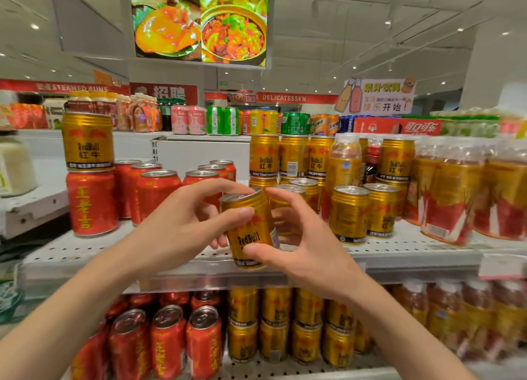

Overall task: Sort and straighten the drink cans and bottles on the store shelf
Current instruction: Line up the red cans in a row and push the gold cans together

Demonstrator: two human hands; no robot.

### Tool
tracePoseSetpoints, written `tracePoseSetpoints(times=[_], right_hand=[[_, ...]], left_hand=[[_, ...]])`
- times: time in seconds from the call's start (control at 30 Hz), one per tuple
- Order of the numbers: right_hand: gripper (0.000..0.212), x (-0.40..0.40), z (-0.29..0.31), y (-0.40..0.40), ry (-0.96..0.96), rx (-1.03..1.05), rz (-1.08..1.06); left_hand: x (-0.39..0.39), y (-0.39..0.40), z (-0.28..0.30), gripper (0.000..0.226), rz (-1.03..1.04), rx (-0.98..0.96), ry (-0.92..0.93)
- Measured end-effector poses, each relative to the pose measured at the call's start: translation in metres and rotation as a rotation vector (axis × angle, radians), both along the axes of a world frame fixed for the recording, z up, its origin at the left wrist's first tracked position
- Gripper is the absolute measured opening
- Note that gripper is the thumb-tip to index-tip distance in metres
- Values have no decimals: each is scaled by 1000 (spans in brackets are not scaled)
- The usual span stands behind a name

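A gold Red Bull can point(247, 231) tilts to the left above the front edge of the white perforated shelf point(114, 251). My left hand point(182, 223) grips it from the left, thumb on its front. My right hand point(302, 237) holds it from the right, thumb low on the label and index finger near the rim. Red herbal-tea cans point(155, 193) stand on the left of the shelf. One gold can point(87, 141) stands on top of a red can point(91, 203) at the far left. More gold cans point(349, 213) stand to the right.
Shrink-wrapped gold bottles point(450, 197) fill the shelf's right end. The lower shelf holds red cans point(168, 342) on the left and stacked gold cans point(275, 322) in the middle. Assorted drinks point(222, 120) line the top shelf behind. A white price tag point(502, 267) hangs from the shelf edge at right.
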State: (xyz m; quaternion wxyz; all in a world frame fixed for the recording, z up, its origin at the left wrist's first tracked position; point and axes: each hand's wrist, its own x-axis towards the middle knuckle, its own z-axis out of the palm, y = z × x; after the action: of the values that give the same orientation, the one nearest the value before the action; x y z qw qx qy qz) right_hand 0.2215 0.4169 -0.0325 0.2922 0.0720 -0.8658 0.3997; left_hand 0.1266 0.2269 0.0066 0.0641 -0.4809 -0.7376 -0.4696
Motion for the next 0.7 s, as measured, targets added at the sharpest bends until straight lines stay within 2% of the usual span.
tracePoseSetpoints(times=[0.07, 0.17, 0.3, 0.4, 0.47, 0.53, 0.7], right_hand=[[94, 3, 4, 4, 45, 29, -22], [95, 4, 21, 8, 112, 67, -45], [80, -19, 53, 14, 145, 192, -120], [77, -45, 67, 16, 91, 300, -164], [77, -60, 68, 15, 20, 381, -171], [78, -70, 65, 14, -39, 487, -197], [75, -79, 50, 14, -110, 903, -381]], left_hand=[[-1, -1, 7, 35, 34, 29, 90], [-13, -12, 21, 34, 194, 51, 346], [-40, -21, 28, 61, 415, -170, 581], [-54, -20, 24, 69, 459, -358, 605], [-60, -19, 18, 70, 462, -417, 599], [-66, -18, 11, 67, 479, -417, 639], [-72, -16, 1, 56, 500, -343, 666]])
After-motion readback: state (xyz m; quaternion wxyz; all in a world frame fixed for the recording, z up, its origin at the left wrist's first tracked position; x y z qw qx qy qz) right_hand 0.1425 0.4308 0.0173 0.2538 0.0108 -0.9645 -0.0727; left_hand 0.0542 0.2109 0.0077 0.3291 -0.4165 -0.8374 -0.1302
